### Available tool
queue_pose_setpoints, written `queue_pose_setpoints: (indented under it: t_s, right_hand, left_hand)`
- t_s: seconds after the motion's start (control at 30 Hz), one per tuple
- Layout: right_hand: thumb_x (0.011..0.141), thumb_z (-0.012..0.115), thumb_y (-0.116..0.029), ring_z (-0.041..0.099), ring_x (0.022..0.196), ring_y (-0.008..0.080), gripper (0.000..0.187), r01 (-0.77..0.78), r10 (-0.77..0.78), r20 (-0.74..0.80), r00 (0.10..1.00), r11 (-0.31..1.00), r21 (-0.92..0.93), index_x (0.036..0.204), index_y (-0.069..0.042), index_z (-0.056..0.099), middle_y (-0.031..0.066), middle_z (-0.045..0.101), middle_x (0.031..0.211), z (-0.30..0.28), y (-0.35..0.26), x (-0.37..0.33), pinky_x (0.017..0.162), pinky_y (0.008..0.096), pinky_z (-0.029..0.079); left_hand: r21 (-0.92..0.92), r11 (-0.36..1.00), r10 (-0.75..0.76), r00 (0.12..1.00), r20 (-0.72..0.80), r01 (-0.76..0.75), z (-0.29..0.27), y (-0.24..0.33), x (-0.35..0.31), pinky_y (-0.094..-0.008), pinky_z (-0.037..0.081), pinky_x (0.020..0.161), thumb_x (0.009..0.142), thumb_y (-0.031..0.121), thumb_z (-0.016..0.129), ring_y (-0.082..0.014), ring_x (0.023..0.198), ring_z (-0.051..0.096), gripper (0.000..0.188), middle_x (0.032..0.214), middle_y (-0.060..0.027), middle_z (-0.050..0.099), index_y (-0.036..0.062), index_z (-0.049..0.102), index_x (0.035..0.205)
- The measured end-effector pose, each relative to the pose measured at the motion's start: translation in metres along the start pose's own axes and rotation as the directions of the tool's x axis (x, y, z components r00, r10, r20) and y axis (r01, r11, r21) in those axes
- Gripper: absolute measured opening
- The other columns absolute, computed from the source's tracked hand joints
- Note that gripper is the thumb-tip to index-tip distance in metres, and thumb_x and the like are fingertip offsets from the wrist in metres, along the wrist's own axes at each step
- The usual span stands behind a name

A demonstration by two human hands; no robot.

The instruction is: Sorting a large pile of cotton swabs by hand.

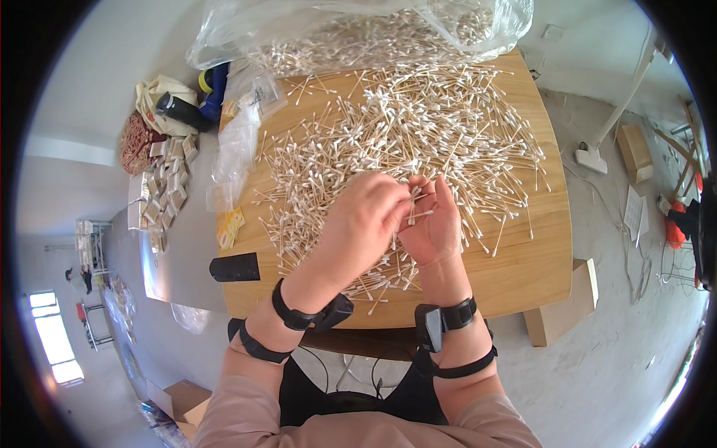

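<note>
Cotton swabs [418,123] show white tips and pale tan sticks. Table [541,265]: light brown, visible wood grain. Arm straps [297,319]: black. The person's shirt [418,433]: plain, pinkish beige. Small packet [231,228]: yellow, paler markings. Bundled cloth [137,142]: dark red, mottled lighter. Floor [556,384]: grey. Cardboard box [564,308]: brown.

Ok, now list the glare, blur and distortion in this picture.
Head view: the window is blown out to white; head view: the clear plastic bag catches shiny highlights; head view: the left hand looks slightly blurred, the right hand sharper; head view: fisheye curvature, with black corners.
</note>
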State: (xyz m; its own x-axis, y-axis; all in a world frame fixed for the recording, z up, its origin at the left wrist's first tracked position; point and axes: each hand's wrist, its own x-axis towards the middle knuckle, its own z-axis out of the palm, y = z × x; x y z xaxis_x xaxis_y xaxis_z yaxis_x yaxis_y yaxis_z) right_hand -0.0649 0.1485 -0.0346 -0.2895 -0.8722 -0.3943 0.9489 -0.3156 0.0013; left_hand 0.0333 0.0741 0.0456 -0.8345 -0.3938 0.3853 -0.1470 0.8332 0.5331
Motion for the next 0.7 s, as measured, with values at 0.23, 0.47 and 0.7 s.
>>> queue_pose_setpoints:
  t_s: [0.23,0.47,0.7]
  right_hand:
    - [0.098,0.041,-0.037,0.034,0.052,0.0108,0.033,-0.003,0.001,0.094,0.996,1.000,0.023,0.080,-0.010,0.048,0.0009,0.041,0.064,-0.007,-0.008,-0.001,0.043,0.0218,0.026]
    - [0.098,0.041,-0.036,0.033,0.051,0.0103,0.032,0.048,-0.047,0.028,0.998,0.998,-0.033,0.078,-0.011,0.048,0.0005,0.040,0.063,-0.005,-0.008,-0.001,0.042,0.0217,0.024]
    - [0.098,0.039,-0.033,0.033,0.051,0.0110,0.032,0.050,-0.048,0.048,0.998,0.998,-0.028,0.078,-0.010,0.047,0.0006,0.040,0.063,-0.003,-0.007,0.001,0.043,0.0227,0.025]
  left_hand:
    - [0.133,0.950,-0.277,0.958,-0.072,0.284,-0.015,-0.093,-0.014,-0.0366,0.047,0.077,0.088,0.004,0.054,-0.0286,0.089,0.060,0.011,0.096,-0.0127,0.061,0.0023,0.059,0.097]
    - [0.321,0.906,-0.306,0.951,0.049,0.275,0.002,-0.161,0.015,-0.0384,0.041,0.100,0.089,0.001,0.049,-0.0290,0.113,0.052,0.029,0.119,-0.0132,0.057,0.0054,0.057,0.117]
    - [0.409,0.845,-0.288,0.938,-0.196,0.345,-0.016,-0.187,0.026,-0.0383,0.041,0.100,0.089,0.002,0.046,-0.0288,0.113,0.052,0.028,0.121,-0.0119,0.055,0.0060,0.059,0.115]
